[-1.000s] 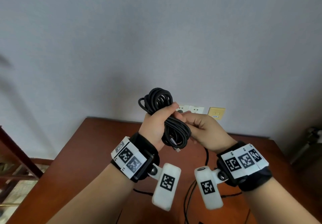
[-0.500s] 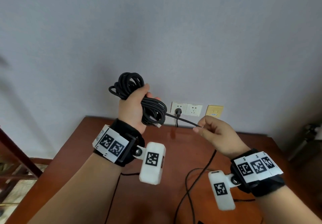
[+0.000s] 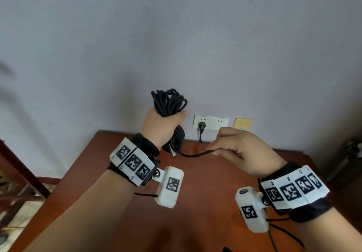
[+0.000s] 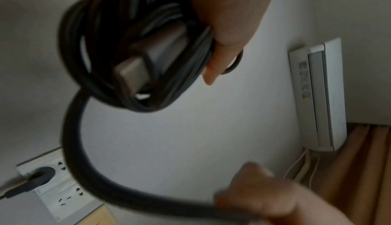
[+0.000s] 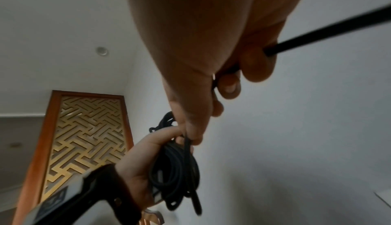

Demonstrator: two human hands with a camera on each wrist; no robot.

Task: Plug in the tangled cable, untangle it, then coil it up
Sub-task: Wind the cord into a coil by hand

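My left hand (image 3: 161, 128) grips a bundle of black cable (image 3: 168, 103) around its middle, held up in front of the wall. Loops stick out above and below the fist, and a grey connector (image 4: 135, 71) lies inside the coil (image 4: 101, 47). One loose strand (image 3: 193, 154) sags from the bundle to my right hand (image 3: 233, 150), which pinches it between thumb and fingers. From those fingers the strand (image 5: 317, 32) runs on past the hand. A black plug (image 3: 201, 124) sits in the left wall socket (image 3: 202, 121). The right wrist view shows the left hand (image 5: 143, 165) with the coil (image 5: 175, 173).
A reddish-brown wooden table (image 3: 195, 189) stands against the wall below my hands, with more black cable (image 3: 282, 230) trailing on it at the lower right. A second white socket (image 3: 220, 123) and a yellow plate (image 3: 243, 124) flank the plug. An air conditioner (image 4: 321, 98) hangs on the wall.
The hands, together on the bundle a second ago, drew apart and pulled one strand out taut. Now the bundle stands more upright and the strand sags between them.
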